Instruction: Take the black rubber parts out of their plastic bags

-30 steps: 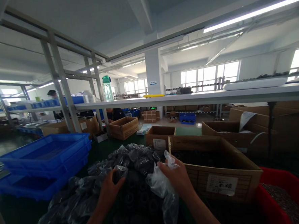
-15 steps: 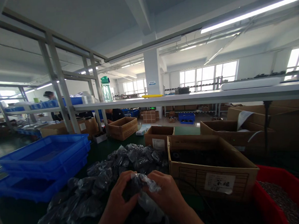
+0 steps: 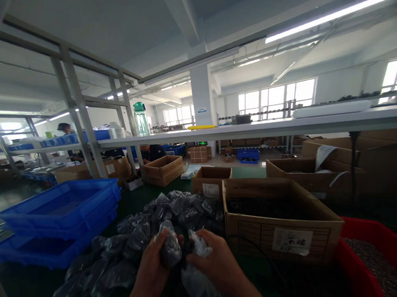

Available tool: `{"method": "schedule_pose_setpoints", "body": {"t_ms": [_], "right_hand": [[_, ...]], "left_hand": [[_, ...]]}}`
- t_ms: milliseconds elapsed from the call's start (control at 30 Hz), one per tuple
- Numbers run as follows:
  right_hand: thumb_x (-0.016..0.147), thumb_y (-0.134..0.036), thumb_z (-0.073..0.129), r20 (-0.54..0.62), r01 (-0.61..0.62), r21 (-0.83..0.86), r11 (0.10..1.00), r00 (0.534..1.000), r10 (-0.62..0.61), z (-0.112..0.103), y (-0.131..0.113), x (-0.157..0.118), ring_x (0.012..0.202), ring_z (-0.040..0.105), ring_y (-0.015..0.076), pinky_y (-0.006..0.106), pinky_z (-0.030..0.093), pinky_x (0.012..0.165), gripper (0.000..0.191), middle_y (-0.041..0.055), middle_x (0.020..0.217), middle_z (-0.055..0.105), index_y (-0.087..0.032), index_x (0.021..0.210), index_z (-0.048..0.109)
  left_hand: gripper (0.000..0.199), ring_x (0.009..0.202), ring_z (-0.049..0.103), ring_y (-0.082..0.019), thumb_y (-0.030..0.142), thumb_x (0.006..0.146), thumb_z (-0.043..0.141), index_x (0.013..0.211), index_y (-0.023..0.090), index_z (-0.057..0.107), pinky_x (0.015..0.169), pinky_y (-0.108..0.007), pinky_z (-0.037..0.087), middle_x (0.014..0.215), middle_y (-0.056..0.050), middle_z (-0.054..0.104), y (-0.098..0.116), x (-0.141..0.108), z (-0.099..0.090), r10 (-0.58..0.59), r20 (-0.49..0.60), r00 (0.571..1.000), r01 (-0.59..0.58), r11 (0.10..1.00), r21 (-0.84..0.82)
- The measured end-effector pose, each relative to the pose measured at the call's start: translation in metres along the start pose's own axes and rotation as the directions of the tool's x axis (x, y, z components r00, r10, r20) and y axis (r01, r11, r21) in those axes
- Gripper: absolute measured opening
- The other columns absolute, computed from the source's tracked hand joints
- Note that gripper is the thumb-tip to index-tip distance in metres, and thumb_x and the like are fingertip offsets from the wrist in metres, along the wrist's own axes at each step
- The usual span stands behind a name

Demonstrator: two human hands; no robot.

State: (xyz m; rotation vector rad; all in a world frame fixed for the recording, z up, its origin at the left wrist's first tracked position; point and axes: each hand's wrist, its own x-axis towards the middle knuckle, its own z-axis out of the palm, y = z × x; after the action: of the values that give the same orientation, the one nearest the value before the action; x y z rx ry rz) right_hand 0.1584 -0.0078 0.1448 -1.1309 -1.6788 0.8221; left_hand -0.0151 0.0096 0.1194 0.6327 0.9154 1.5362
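My left hand is closed around a dark part wrapped in a clear plastic bag. Close beside it, my right hand grips the crumpled top of a clear plastic bag, whose lower part hangs below the fingers. What this second bag holds, if anything, I cannot make out. Just beyond both hands lies a heap of dark parts in clear plastic bags, which spreads toward the lower left over the green table top.
Stacked blue trays stand at the left. An open cardboard box with dark contents is right of my hands, a red bin of small metal pieces beyond it. A white shelf crosses above. A person is far left.
My hands, together at the crumpled plastic before, have moved slightly apart. The bagged part in my left hand now shows upright, while my right hand keeps its hold on the crumpled bag.
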Motion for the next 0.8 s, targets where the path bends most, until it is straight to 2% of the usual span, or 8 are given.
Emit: {"method": "schedule_pose_setpoints", "body": {"t_ms": [133, 233, 267, 433, 533, 600, 667, 800], "right_hand": [[0.061, -0.015, 0.076, -0.009, 0.028, -0.085, 0.996, 1.000, -0.029, 0.023, 0.006, -0.011, 0.074, 0.059, 0.0166, 0.024, 0.038, 0.066, 0.027, -0.0007, 0.081, 0.067, -0.019, 0.087, 0.068], [0.071, -0.018, 0.069, -0.079, -0.002, -0.066, 0.998, 0.997, -0.003, 0.033, 0.011, -0.012, 0.068, 0.058, 0.0150, 0.023, 0.037, 0.063, 0.009, -0.0002, 0.075, 0.066, -0.018, 0.079, 0.065], [0.074, -0.020, 0.067, -0.100, -0.017, -0.050, 0.999, 0.995, 0.012, 0.035, 0.014, -0.011, 0.066, 0.058, 0.0146, 0.023, 0.037, 0.061, 0.005, -0.0001, 0.072, 0.064, -0.017, 0.076, 0.063], [0.078, -0.032, 0.067, -0.125, 0.006, 0.041, 0.999, 0.992, -0.001, 0.039, 0.023, -0.009, 0.066, 0.058, 0.0152, 0.023, 0.039, 0.060, 0.016, 0.0013, 0.071, 0.064, -0.016, 0.073, 0.065], [0.078, -0.034, 0.066, -0.098, -0.021, 0.238, 0.971, 0.994, 0.045, 0.039, 0.024, -0.008, 0.065, 0.055, 0.0148, 0.023, 0.040, 0.059, 0.019, 0.0006, 0.069, 0.064, -0.015, 0.075, 0.065], [0.075, -0.037, 0.068, -0.048, -0.077, 0.388, 0.918, 0.993, 0.104, 0.041, 0.024, -0.008, 0.061, 0.051, 0.0135, 0.023, 0.039, 0.058, 0.023, -0.0010, 0.064, 0.060, -0.014, 0.074, 0.064], [0.073, -0.038, 0.069, -0.016, -0.120, 0.461, 0.879, 0.990, 0.143, 0.044, 0.025, -0.007, 0.058, 0.047, 0.0122, 0.023, 0.037, 0.056, 0.026, -0.0022, 0.061, 0.056, -0.014, 0.071, 0.062], [0.072, -0.033, 0.063, -0.048, -0.116, 0.396, 0.911, 0.988, 0.146, 0.038, 0.025, -0.003, 0.055, 0.037, 0.0096, 0.022, 0.030, 0.051, 0.023, -0.0050, 0.057, 0.044, -0.017, 0.062, 0.050]], "left_hand": [[0.015, 0.081, 0.071, -0.021, 0.031, 0.086, 0.063, 0.093, 0.018, 0.062, 0.076, -0.036, 0.060, 0.087, -0.008, 0.072, -0.012, -0.002, 0.005, -0.017, -0.049, 0.999, 0.011, 0.992, -0.122], [0.012, 0.082, 0.072, -0.021, 0.029, 0.088, 0.059, 0.096, 0.020, 0.062, 0.075, -0.035, 0.060, 0.090, -0.007, 0.073, -0.015, -0.006, 0.009, -0.009, -0.085, 0.996, -0.007, 0.983, -0.182], [0.012, 0.084, 0.072, -0.022, 0.029, 0.088, 0.059, 0.095, 0.021, 0.063, 0.075, -0.035, 0.061, 0.090, -0.006, 0.073, -0.015, -0.007, 0.010, -0.001, -0.098, 0.995, -0.018, 0.981, -0.194], [0.016, 0.092, 0.071, -0.025, 0.031, 0.089, 0.057, 0.099, 0.021, 0.063, 0.078, -0.037, 0.061, 0.095, -0.008, 0.074, -0.012, -0.011, 0.016, 0.013, -0.142, 0.990, -0.045, 0.974, -0.221], [0.013, 0.087, 0.072, -0.023, 0.031, 0.088, 0.059, 0.100, 0.024, 0.061, 0.077, -0.037, 0.061, 0.092, -0.005, 0.072, -0.011, -0.016, 0.018, 0.037, -0.140, 0.989, -0.068, 0.971, -0.229], [0.013, 0.084, 0.072, -0.022, 0.031, 0.087, 0.061, 0.099, 0.025, 0.060, 0.076, -0.038, 0.061, 0.090, -0.003, 0.072, -0.013, -0.019, 0.019, 0.061, -0.126, 0.990, -0.087, 0.974, -0.210], [0.014, 0.084, 0.071, -0.023, 0.033, 0.087, 0.061, 0.098, 0.026, 0.061, 0.076, -0.038, 0.061, 0.090, -0.003, 0.072, -0.015, -0.022, 0.020, 0.092, -0.108, 0.990, -0.108, 0.982, -0.154], [0.016, 0.087, 0.071, -0.025, 0.038, 0.084, 0.064, 0.094, 0.025, 0.066, 0.079, -0.038, 0.060, 0.091, -0.004, 0.073, -0.017, -0.017, 0.015, 0.219, -0.116, 0.969, -0.218, 0.976, 0.017]]}}
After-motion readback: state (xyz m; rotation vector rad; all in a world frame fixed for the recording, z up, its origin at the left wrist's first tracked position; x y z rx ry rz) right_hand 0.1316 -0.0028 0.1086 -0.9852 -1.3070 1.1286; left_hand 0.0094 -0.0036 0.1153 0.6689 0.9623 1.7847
